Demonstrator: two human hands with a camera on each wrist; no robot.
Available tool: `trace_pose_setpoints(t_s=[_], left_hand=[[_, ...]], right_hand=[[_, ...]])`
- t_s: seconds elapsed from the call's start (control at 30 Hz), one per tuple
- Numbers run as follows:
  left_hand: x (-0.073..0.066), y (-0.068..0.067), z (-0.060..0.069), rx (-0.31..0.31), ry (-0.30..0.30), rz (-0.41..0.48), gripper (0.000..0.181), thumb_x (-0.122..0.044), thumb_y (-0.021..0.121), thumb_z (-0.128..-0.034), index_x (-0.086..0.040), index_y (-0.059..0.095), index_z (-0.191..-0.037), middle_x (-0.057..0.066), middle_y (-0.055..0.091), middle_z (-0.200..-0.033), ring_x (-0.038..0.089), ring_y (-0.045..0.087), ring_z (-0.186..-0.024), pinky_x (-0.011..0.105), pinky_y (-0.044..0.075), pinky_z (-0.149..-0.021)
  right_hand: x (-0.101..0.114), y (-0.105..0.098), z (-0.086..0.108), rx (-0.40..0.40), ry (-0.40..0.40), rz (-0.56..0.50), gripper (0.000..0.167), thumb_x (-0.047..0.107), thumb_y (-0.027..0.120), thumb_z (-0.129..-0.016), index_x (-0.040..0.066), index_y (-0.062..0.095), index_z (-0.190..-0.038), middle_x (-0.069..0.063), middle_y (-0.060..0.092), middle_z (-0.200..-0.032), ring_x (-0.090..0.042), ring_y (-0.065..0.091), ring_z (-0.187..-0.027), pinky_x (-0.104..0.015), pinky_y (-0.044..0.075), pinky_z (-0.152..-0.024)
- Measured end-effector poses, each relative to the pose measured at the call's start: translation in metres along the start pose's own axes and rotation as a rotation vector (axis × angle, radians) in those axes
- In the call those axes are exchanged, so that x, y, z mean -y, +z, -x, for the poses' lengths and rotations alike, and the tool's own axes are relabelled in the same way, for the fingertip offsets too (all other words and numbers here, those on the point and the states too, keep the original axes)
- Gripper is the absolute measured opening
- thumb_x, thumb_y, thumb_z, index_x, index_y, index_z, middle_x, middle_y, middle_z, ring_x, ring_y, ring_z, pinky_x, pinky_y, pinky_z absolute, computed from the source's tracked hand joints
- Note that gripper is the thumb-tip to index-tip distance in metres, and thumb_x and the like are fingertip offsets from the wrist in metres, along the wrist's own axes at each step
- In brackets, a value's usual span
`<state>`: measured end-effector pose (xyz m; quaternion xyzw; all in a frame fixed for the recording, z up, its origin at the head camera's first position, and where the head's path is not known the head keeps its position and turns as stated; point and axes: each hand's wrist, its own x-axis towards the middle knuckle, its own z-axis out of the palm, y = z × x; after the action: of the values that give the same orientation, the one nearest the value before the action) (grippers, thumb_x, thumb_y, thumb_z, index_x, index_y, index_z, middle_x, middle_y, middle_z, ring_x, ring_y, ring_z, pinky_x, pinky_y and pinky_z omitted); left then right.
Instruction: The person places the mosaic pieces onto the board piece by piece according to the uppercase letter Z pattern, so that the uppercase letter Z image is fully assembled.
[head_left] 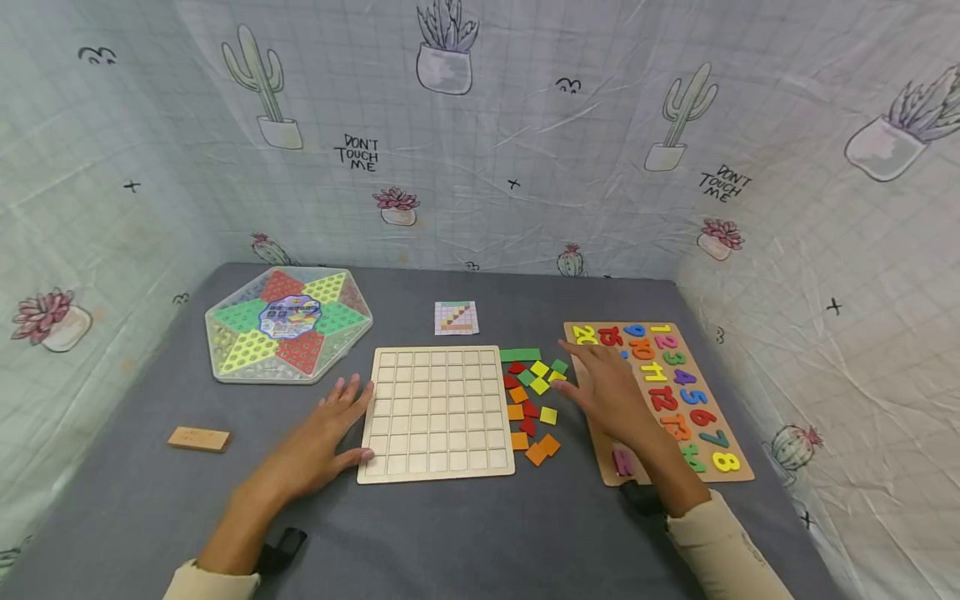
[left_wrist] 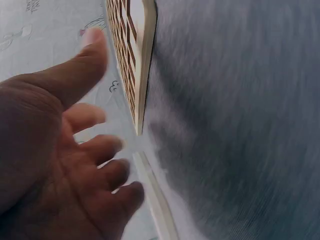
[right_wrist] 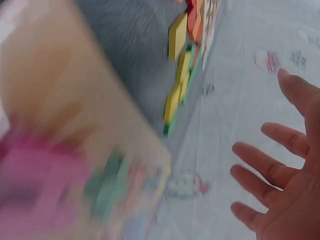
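A pale wooden grid board [head_left: 438, 408] lies flat in the middle of the grey table. My left hand [head_left: 318, 446] is at its left edge with fingers spread, thumb near the lower left side; in the left wrist view the hand [left_wrist: 85, 150] holds nothing. To the right of the board lie loose square tiles: red [head_left: 530, 408], orange [head_left: 536, 453], yellow [head_left: 548, 415] and green [head_left: 559, 366]. My right hand [head_left: 603, 387] hovers beside them with loosely extended fingers, partly over the number board [head_left: 705, 433]. Its palm [right_wrist: 290, 200] is bare in the right wrist view.
A small card [head_left: 456, 317] with a coloured diagonal pattern lies behind the grid board. Beside the tiles is a green strip [head_left: 521, 355]. At the left are a hexagonal star-patterned box [head_left: 247, 354] and a small wooden block [head_left: 198, 439]. Patterned cloth [head_left: 510, 225] hangs around the table.
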<state>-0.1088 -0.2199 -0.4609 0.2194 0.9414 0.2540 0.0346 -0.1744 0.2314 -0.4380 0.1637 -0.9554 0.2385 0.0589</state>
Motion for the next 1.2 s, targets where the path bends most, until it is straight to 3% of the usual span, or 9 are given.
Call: trace_pose_setpoints(t_s=[0.27,0.47,0.7,0.9,1.07,1.2], left_hand=[[-0.002,0.018,0.015,0.058,-0.04,0.122,0.09,-0.027,0.083,-0.0903,0.001,0.038,-0.164,0.03,0.029,-0.171,0.06,0.021,-0.157,0.078,0.024,-0.123],[-0.003,0.023,0.018,0.032,-0.07,0.174,0.09,-0.026,0.083,-0.0894,-0.001,0.039,-0.164,0.026,0.027,-0.172,0.057,0.018,-0.159,0.077,0.021,-0.124],[-0.002,0.025,0.015,0.007,-0.082,0.225,0.091,-0.022,0.085,-0.0873,-0.001,0.039,-0.164,0.025,0.027,-0.172,0.056,0.015,-0.16,0.077,0.017,-0.125],[0.0,0.026,0.013,-0.007,-0.1,0.228,0.093,-0.022,0.086,-0.0851,-0.003,0.04,-0.164,0.023,0.028,-0.173,0.055,0.014,-0.161,0.077,0.016,-0.126],[-0.001,0.025,0.011,0.001,-0.109,0.244,0.093,-0.021,0.085,-0.0852,-0.004,0.039,-0.164,0.022,0.027,-0.173,0.053,0.012,-0.162,0.076,0.014,-0.127],[-0.001,0.025,0.012,0.005,-0.111,0.248,0.094,-0.02,0.086,-0.0847,-0.003,0.039,-0.164,0.023,0.027,-0.173,0.054,0.012,-0.162,0.076,0.014,-0.127]], right_hand=[[0.013,0.031,-0.049,0.136,-0.028,-0.068,0.046,0.031,0.077,-0.099,0.011,0.071,-0.14,-0.016,0.067,-0.143,-0.042,0.054,-0.14,-0.069,0.041,-0.118],[0.011,0.05,-0.082,0.204,-0.05,0.035,0.035,0.029,0.079,-0.098,0.011,0.078,-0.128,-0.011,0.073,-0.128,-0.032,0.061,-0.119,-0.054,0.053,-0.106],[0.013,0.058,-0.102,0.216,-0.075,0.111,0.018,0.025,0.08,-0.097,0.014,0.081,-0.111,-0.007,0.073,-0.112,-0.029,0.06,-0.106,-0.05,0.056,-0.096],[0.015,0.058,-0.106,0.197,-0.048,0.047,0.013,0.022,0.084,-0.094,0.015,0.073,-0.097,-0.004,0.07,-0.101,-0.026,0.057,-0.099,-0.046,0.053,-0.09],[0.015,0.059,-0.105,0.108,-0.033,-0.01,0.015,0.021,0.084,-0.094,0.016,0.07,-0.091,-0.001,0.072,-0.089,-0.024,0.057,-0.091,-0.047,0.053,-0.091],[0.028,0.062,-0.107,0.054,-0.053,-0.07,0.015,0.021,0.084,-0.093,0.016,0.07,-0.091,-0.001,0.071,-0.086,-0.023,0.057,-0.089,-0.045,0.053,-0.09]])
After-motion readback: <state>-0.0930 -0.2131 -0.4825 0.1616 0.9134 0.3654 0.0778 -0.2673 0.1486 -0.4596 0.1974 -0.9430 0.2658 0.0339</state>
